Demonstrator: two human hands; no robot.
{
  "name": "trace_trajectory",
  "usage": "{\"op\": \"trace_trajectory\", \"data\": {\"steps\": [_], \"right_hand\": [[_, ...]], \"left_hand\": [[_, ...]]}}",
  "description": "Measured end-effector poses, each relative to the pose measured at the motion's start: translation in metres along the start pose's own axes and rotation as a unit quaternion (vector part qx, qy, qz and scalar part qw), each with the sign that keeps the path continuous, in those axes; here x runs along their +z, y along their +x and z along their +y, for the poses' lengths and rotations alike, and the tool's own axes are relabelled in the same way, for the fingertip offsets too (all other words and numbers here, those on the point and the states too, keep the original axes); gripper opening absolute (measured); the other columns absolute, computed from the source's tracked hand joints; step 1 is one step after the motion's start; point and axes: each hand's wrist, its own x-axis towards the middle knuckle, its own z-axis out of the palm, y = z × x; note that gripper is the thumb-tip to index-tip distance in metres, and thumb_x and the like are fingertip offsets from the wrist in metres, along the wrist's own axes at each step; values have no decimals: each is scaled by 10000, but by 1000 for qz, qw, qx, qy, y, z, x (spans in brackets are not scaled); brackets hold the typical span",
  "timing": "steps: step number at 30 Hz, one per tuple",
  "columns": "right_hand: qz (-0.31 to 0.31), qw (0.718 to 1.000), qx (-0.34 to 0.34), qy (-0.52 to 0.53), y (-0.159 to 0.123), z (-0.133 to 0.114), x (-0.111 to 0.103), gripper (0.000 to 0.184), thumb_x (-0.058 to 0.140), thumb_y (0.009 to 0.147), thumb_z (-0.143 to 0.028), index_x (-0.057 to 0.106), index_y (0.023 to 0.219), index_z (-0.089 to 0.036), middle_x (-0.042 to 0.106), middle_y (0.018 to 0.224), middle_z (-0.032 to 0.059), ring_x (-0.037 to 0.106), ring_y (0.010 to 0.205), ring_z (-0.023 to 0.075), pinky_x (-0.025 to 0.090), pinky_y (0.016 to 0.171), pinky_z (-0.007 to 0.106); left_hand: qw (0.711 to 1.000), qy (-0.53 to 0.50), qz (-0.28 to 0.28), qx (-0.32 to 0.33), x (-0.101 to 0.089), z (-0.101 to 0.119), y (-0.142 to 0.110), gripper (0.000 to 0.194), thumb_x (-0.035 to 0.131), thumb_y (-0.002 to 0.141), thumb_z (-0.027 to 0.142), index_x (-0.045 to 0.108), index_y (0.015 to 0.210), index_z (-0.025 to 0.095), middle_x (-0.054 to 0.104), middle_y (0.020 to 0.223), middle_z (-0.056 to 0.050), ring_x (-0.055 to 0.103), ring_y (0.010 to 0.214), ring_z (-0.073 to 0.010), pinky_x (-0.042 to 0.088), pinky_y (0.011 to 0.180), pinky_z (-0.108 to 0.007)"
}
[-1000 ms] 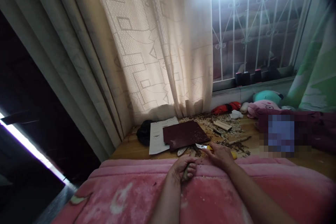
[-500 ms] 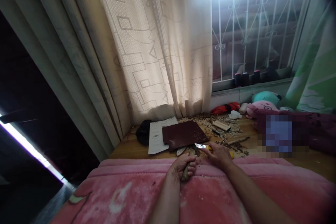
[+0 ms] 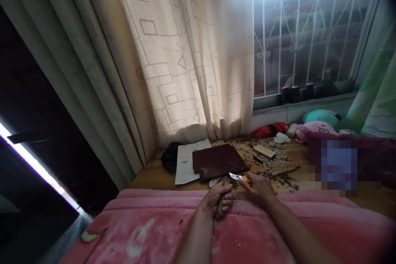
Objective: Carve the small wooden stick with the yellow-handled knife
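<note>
My left hand (image 3: 215, 199) is closed around a short brownish stick (image 3: 220, 209), whose lower end sticks out below the fingers above the blanket. My right hand (image 3: 260, 189) grips a yellow utility knife (image 3: 245, 178) with its bare blade pointing left. The blade lies just above and to the right of the stick's upper end, close to the left hand. Whether the blade touches the wood I cannot tell. A maroon folder-like board (image 3: 218, 161) lies right behind both hands, with some shavings on it.
A pink blanket (image 3: 148, 231) covers the near side. Wood shavings (image 3: 247, 144) litter the wooden tabletop (image 3: 145, 179), around a pale wooden block (image 3: 265, 152) and a thin stick (image 3: 286, 170). A printed sheet (image 3: 185, 169) lies left; plush toys (image 3: 315, 130) sit back right.
The view has turned slightly, so the background sits a little farther right. Both hands keep their grips, and the knife's place near the stick has hardly changed.
</note>
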Motion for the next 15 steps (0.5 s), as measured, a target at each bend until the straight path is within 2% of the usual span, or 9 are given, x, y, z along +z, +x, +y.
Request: {"op": "trace_trajectory", "data": {"steps": [5,9,15], "right_hand": [[-3,1000,-5,10,1,-3,2,414,261,712,-539,499,677,-201,548,618,8,482,583,120,224,512,215],[-20,1000,8,-4,3,-4,3,414,260,706,-545,498,675,-207,554,605,8,488,575,122,219,501,215],[-60,997,43,-36,10,3,5,435,229,714,-546,501,679,-209,575,660,24,507,620,140,230,517,227]], "left_hand": [[998,22,42,44,-2,0,8,259,477,673,312,305,853,242,309,477,90,267,328,-15,207,327,-111],[990,69,93,77,0,1,12,303,483,656,353,328,876,215,381,488,78,333,338,-31,259,341,-134],[953,197,188,132,4,0,-2,341,459,657,414,382,864,154,479,486,25,446,405,-83,329,416,-182]]}}
